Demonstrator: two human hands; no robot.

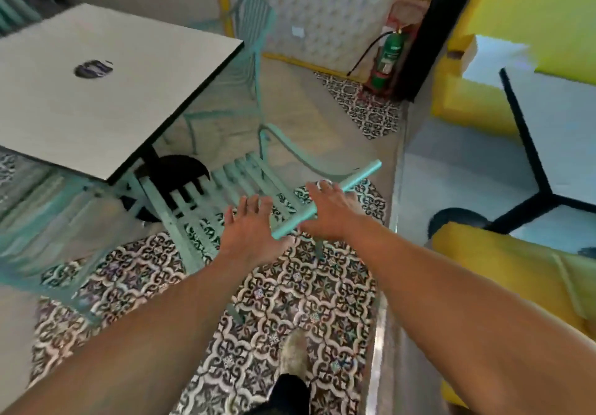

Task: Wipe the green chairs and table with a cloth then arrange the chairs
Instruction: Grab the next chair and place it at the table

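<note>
In the upper left of the frame stands the pale square desk (96, 92), a dark cloth (93, 69) lying on its top. Just right of it, at centre, a green chair (232, 182) sits partly tucked under the desk's edge. The left hand (248, 234) hovers released, fingers spread, beside the chair's top rail, while the right hand (332, 211) rests on that rail, fingers loosely over it.

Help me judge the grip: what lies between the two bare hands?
In the head view, the pale green top rail of the slatted metal chair runs between the left hand and right hand, both open-fingered on it; patterned floor tile shows below.
</note>
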